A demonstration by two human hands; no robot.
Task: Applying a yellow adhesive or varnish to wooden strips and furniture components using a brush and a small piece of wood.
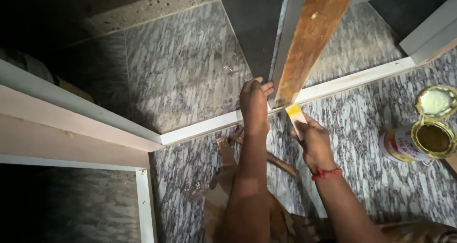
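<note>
Left hand point(254, 105) gripping the lower end of a wooden plank point(312, 38); right hand point(314, 143) clenching a glue-smeared spreader point(296, 118), touching the plank's base, open glue tin point(419, 140) lying nearby on the floor.

A grey-and-white speckled granite floor point(185, 76) fills the view, lit brightest at the centre and falling into deep shadow at the upper left. White-edged laminate boards point(209, 124) lie flat across it, forming a frame. A dark grey mat-like surface point(247, 29) sits at the top, beside a paler speckled terrazzo strip point(143, 7).
</note>
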